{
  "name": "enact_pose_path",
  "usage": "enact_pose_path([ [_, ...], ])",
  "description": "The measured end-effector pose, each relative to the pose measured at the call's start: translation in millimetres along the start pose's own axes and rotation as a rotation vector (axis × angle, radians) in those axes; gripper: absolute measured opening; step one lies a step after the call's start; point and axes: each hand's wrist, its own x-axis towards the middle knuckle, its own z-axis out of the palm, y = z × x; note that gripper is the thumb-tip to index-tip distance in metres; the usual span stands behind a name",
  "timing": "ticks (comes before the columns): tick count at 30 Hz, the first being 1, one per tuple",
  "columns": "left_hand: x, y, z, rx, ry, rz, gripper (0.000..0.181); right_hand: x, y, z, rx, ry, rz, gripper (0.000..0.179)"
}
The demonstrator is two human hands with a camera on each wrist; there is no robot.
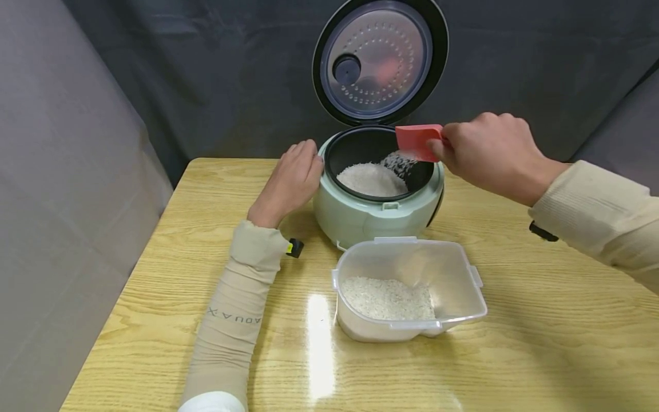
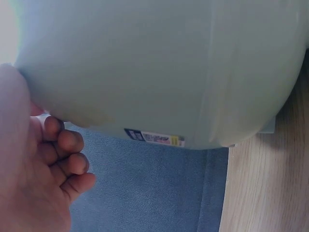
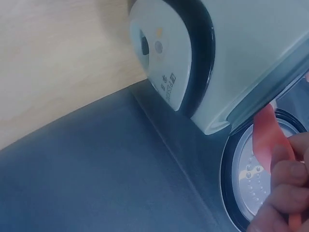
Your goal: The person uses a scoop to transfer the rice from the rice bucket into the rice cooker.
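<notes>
In my right hand (image 1: 496, 151) I grip a red scoop (image 1: 418, 142), tilted over the pale green rice cooker (image 1: 355, 220). White rice grains (image 1: 399, 163) fall from it into the black inner pot (image 1: 342, 150), where a mound of rice (image 1: 372, 180) lies. My left hand (image 1: 293, 177) holds the cooker's left side at the rim; its curled fingers (image 2: 77, 164) show beside the cooker wall in the left wrist view. A clear plastic bin (image 1: 453, 263) with more rice (image 1: 388, 298) stands in front of the cooker.
The cooker's round lid (image 1: 383, 57) stands upright at the back. All of this is on a wood-grain table (image 1: 278, 366), whose left edge is near my left arm. A dark cloth (image 1: 206, 74) hangs behind, and a grey one (image 1: 67, 171) at the left.
</notes>
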Motion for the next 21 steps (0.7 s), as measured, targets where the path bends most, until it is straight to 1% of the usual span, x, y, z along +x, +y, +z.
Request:
enact_pose_path([
  [7,-0.1,0.0,-0.7,-0.001,-0.003,0.002,0.025,-3.6,-2,-1,-0.037,0.026,-0.029,0.033],
  [12,-0.7,0.1,-0.6,0.001,-0.002,0.008,0.025,-8.4,-6,-3,-0.049,0.043,-0.045,0.032],
  [21,-1.0,1.0,-1.8,0.002,-0.007,0.003,0.025,-27.1,-16,-7,-0.068,0.128,-0.098,0.031],
])
